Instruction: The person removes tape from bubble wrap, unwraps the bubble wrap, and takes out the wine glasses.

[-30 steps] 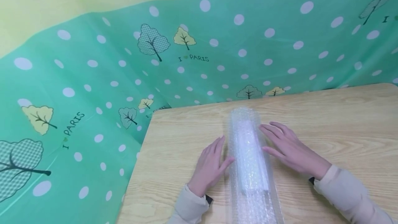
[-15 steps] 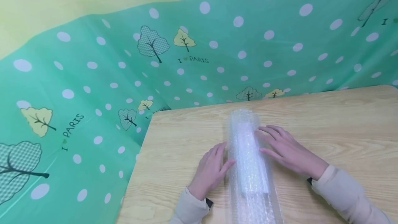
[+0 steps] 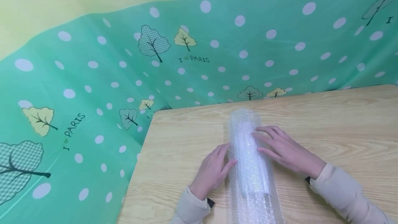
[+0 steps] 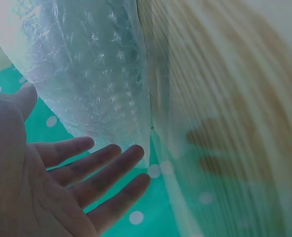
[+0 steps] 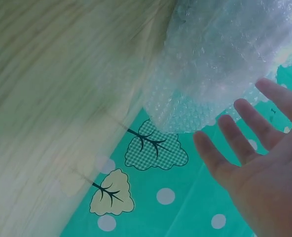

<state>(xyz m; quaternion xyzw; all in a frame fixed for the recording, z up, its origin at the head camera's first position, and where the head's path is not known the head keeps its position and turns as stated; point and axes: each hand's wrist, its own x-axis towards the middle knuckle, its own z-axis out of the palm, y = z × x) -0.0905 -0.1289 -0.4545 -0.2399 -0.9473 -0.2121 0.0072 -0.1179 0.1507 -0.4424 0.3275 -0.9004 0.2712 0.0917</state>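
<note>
A long bundle of clear bubble wrap lies lengthwise on the wooden table, with something whitish inside that cannot be made out through the layers. Along its left side is my left hand, fingers extended, thumb and fingertips at the wrap's edge. My right hand reaches in from the right, its fingertips over the wrap's right side. In the left wrist view the left fingers are spread beside the bubble wrap. The right wrist view has the right fingers spread apart near the wrap.
The light wooden table extends to both sides of the bundle. Behind and left of it hangs a green curtain with white dots and printed trees. The wrap's near end runs out of the head view at the bottom.
Both hands have moved slightly inward, the left to the right and the right to the left, closing on the bubble wrap's sides. The bundle stays in about the same place.
</note>
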